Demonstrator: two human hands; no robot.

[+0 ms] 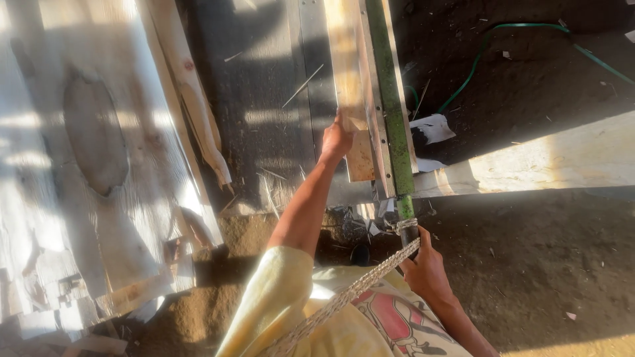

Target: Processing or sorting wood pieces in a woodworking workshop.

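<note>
Two hands on the rig. Left hand [336, 140] is out at arm's length, fingers wrapped over the near end of a pale wooden plank [348, 86]; looks like a closed grip on the plank's left edge, thumb side hidden. Right hand [426, 268] is close to the body, fingers curled shut around the dark lower end of a green bar [390, 99], just where a braided strap [344, 297] is tied on.

Plank and green bar lie side by side, touching or nearly so, with a thin metal strip [376, 125] between them. Long axis of both runs away from the person, near end at the hands, far end out of view at the top, leaning slightly left.

No packages or labels readable. White paper scraps [433, 127] sit on the dirt floor [529, 264] just right of the bar. Green hose [503, 30] snakes across the ground upper right. Pale timber beam [549, 162] runs off to the right edge. Wide weathered boards [86, 165] on the left, sawdust [218, 291] at their foot.
</note>
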